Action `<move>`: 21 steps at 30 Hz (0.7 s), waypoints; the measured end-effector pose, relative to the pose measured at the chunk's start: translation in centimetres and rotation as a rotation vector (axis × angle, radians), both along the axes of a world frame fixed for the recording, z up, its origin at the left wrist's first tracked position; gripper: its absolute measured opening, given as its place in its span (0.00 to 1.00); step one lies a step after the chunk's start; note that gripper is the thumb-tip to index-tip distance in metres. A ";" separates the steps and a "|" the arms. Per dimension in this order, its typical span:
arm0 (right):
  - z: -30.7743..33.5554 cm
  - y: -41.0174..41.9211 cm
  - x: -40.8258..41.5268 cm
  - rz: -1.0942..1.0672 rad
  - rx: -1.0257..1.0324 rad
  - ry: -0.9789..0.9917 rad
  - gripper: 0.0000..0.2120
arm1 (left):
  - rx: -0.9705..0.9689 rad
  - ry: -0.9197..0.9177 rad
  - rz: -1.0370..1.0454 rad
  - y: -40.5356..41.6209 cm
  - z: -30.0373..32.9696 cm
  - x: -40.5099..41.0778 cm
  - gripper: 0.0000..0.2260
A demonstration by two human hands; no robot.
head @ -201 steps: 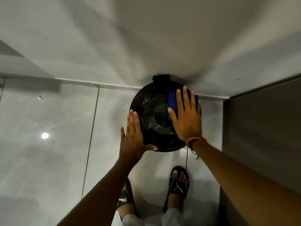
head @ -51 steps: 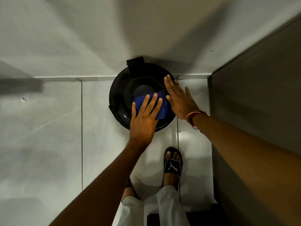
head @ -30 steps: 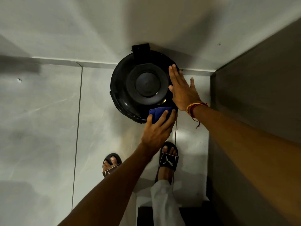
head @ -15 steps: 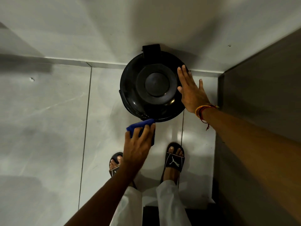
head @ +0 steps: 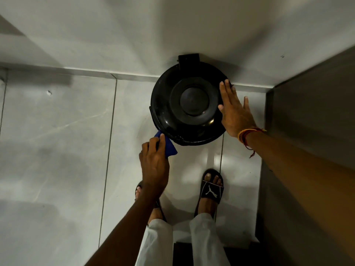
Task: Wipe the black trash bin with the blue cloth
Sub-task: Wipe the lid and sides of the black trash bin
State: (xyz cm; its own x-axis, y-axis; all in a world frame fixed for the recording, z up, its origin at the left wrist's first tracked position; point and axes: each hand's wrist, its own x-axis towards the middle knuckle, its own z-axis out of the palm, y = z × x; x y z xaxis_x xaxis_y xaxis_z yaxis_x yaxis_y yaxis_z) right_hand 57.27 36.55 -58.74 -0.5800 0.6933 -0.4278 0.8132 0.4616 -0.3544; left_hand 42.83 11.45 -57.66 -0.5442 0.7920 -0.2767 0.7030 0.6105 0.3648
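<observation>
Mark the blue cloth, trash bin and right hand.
blue cloth [head: 170, 148]: head view, exposed fold beside the fingers.
trash bin [head: 194, 99]: head view, centre disc of the lid.
right hand [head: 235, 114]: head view, back of the hand.

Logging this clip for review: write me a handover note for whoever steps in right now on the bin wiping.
Left hand: shut on the cloth, held low at the bin's front-left side; whether the cloth touches the side cannot be told.
Right hand: open, flat against the bin's right edge, steadying it.
Bin: on the floor against the wall, near the corner, lid closed.
Done: lid looks clean and glossy, no specks visible.
Left: probably the sides, starting front-left and working around; the far side at the wall is hidden from view.
</observation>
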 end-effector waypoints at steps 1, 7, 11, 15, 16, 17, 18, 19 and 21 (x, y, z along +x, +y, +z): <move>0.0 0.1 0.0 0.005 -0.003 -0.005 0.35 | 0.007 0.004 0.039 0.2 0.3 0.4 0.32; 0.0 0.2 0.2 0.005 -0.008 0.012 0.35 | 0.100 0.027 0.325 1.9 1.5 -0.2 0.29; 0.0 0.3 0.1 0.001 -0.007 0.008 0.35 | 0.045 0.034 0.205 3.2 1.1 0.4 0.30; -0.1 0.1 0.2 -0.003 0.020 0.001 0.35 | -0.011 0.054 0.150 3.4 0.2 1.0 0.32; -0.2 0.0 0.1 -0.005 0.024 0.001 0.35 | -0.030 0.059 0.142 3.2 0.2 1.4 0.32; -0.2 0.0 0.0 -0.003 0.024 0.002 0.35 | -0.045 0.061 0.131 3.0 0.1 1.9 0.33; -0.2 0.0 0.0 0.000 0.023 0.000 0.35 | -0.058 0.055 0.126 2.9 0.1 2.4 0.33; -0.2 0.0 0.0 0.001 0.023 -0.001 0.35 | -0.067 0.038 0.132 2.8 0.2 3.2 0.34; -0.3 0.0 0.0 0.000 0.031 0.000 0.35 | -0.067 -0.014 0.144 2.8 0.3 5.3 0.35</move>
